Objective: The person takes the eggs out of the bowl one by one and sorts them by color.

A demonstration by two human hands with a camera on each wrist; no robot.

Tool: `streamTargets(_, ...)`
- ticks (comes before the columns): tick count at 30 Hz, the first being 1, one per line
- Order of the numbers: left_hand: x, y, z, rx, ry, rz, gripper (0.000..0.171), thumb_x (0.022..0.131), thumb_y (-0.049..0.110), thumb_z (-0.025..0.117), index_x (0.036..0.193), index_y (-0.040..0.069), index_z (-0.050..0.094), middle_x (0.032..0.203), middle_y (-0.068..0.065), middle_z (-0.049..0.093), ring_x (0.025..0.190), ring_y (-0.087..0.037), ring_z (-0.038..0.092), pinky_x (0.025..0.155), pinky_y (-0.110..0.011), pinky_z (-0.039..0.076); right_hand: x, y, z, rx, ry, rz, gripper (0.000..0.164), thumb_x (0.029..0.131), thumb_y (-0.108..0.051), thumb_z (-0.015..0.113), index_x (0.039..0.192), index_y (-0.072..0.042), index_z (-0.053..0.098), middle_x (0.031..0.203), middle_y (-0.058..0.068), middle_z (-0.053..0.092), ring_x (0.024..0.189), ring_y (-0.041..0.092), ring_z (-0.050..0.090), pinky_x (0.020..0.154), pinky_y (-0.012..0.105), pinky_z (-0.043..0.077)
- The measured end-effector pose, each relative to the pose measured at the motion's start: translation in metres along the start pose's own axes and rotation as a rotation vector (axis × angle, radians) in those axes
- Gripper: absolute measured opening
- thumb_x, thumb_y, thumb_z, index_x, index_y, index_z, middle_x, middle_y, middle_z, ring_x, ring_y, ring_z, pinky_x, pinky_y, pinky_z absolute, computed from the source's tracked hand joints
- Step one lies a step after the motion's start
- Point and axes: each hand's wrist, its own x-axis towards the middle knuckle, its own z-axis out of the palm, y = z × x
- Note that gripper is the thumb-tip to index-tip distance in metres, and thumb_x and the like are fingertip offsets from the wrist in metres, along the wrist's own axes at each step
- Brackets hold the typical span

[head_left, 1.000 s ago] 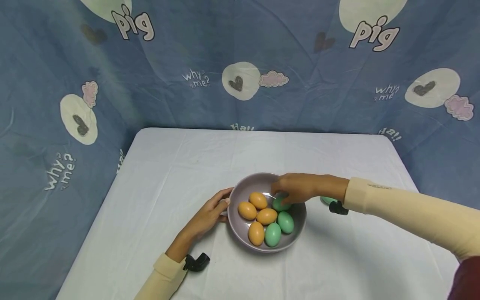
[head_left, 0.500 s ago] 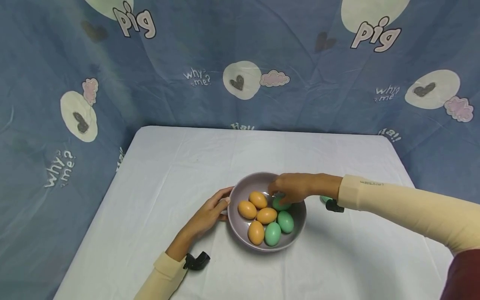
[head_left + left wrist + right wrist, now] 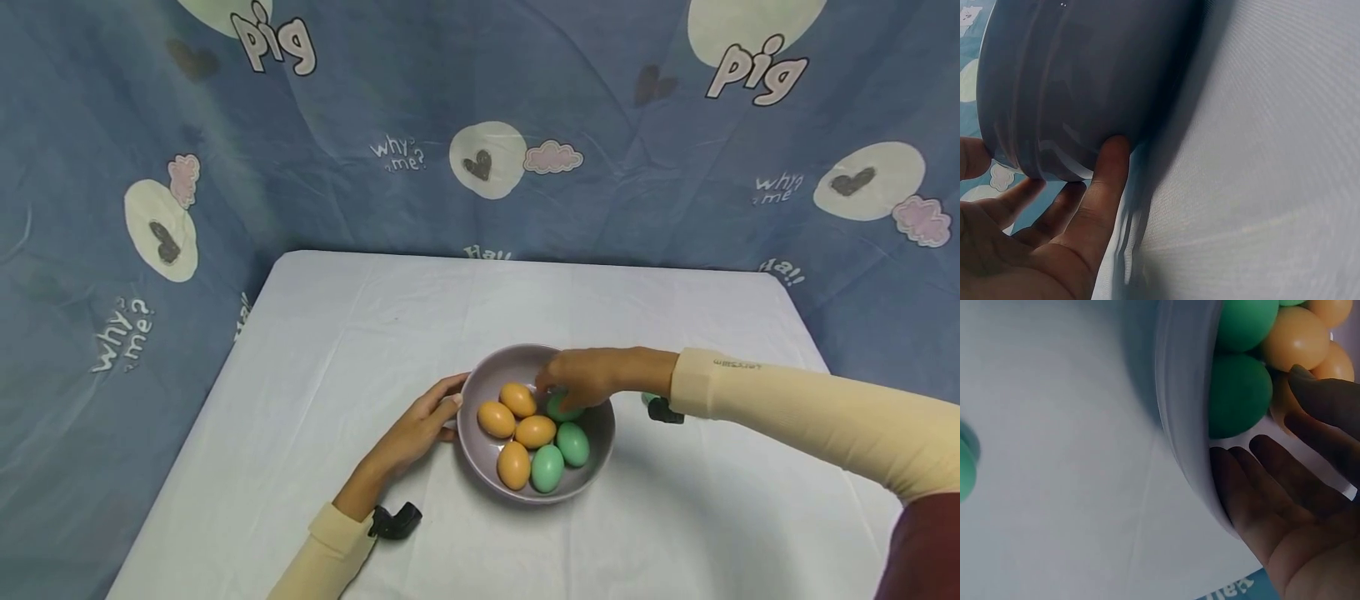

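Observation:
A mauve bowl (image 3: 480,462) on the table holds several orange eggs (image 3: 536,432) and three green ones. My left hand (image 3: 412,429) steadies the bowl from its left; in the left wrist view its nearly straight fingers (image 3: 1104,187) touch the outer wall. My right hand (image 3: 588,375) reaches over the far right rim. Its fingers are spread and loosely bent inside the bowl, just beside a green egg (image 3: 1241,397), with nothing gripped. In the head view that egg (image 3: 561,407) is partly hidden by the hand. The right thumb hovers by the orange eggs.
Another green egg (image 3: 965,469) lies on the white tablecloth (image 3: 720,500) to the right of the bowl, mostly covered by my right wrist in the head view. Behind the table hangs a blue printed curtain (image 3: 337,192).
My right hand and forearm have shifted slightly left over the bowl, then stayed nearly still. The left hand keeps its place on the bowl, and the eggs lie as before.

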Motion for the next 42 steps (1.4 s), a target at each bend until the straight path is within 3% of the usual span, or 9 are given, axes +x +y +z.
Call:
streamTargets(7, 0.001, -0.001, 0.001, -0.011, -0.011, 0.008, 0.043, 0.096, 0.044, 0.045, 0.137, 0.034, 0.039, 0.142, -0.002, 0.039, 0.113, -0.028, 0.055, 0.079, -0.036, 0.056, 0.002, -0.001, 0.006, -0.034, -0.036, 0.037, 0.036, 0.081, -0.008, 0.068, 0.116, -0.014, 0.063, 0.113, 0.002, 0.062, 0.1, 0.016, 0.052, 0.093, 0.032, 0.047)
streamTargets(16, 0.002, -0.002, 0.001, -0.017, -0.012, 0.014, 0.043, 0.096, 0.045, 0.045, 0.137, 0.033, 0.039, 0.142, -0.002, 0.039, 0.113, -0.029, 0.055, 0.079, -0.036, 0.056, 0.001, -0.002, 0.013, -0.134, -0.004, -0.01, 0.034, 0.079, -0.005, 0.068, 0.11, -0.016, 0.064, 0.098, 0.002, 0.061, 0.089, 0.013, 0.05, 0.084, 0.028, 0.048)
streamTargets(27, 0.0, 0.009, 0.002, -0.01, -0.029, -0.01, 0.041, 0.101, 0.029, 0.04, 0.142, 0.025, 0.036, 0.145, -0.006, 0.036, 0.116, -0.03, 0.053, 0.082, -0.038, 0.055, 0.0, -0.001, 0.017, -0.151, -0.03, -0.024, 0.03, 0.081, -0.007, 0.066, 0.108, -0.019, 0.064, 0.102, -0.004, 0.064, 0.096, 0.012, 0.053, 0.091, 0.03, 0.048)
streamTargets(31, -0.002, 0.014, 0.004, -0.008, -0.025, -0.014, 0.041, 0.1, 0.03, 0.041, 0.141, 0.025, 0.036, 0.143, -0.006, 0.037, 0.114, -0.029, 0.054, 0.081, -0.037, 0.056, -0.002, -0.001, 0.013, -0.159, -0.016, -0.029, 0.031, 0.08, -0.007, 0.067, 0.11, -0.018, 0.064, 0.098, -0.002, 0.063, 0.088, 0.01, 0.053, 0.083, 0.025, 0.05)
streamTargets(35, 0.001, 0.004, 0.002, -0.009, -0.01, 0.005, 0.042, 0.098, 0.039, 0.044, 0.139, 0.03, 0.039, 0.143, -0.004, 0.038, 0.113, -0.028, 0.055, 0.08, -0.036, 0.056, -0.004, -0.002, 0.007, -0.161, -0.009, -0.042, 0.033, 0.08, -0.007, 0.067, 0.111, -0.017, 0.063, 0.095, -0.002, 0.061, 0.082, 0.01, 0.051, 0.076, 0.023, 0.05)
streamTargets(42, 0.0, 0.001, 0.002, -0.026, -0.006, 0.012, 0.042, 0.097, 0.039, 0.045, 0.138, 0.031, 0.039, 0.143, -0.003, 0.037, 0.114, -0.029, 0.055, 0.08, -0.037, 0.056, -0.011, -0.004, -0.003, -0.128, 0.014, -0.046, 0.038, 0.081, -0.008, 0.066, 0.118, -0.016, 0.062, 0.11, -0.003, 0.064, 0.1, 0.013, 0.054, 0.091, 0.031, 0.049)
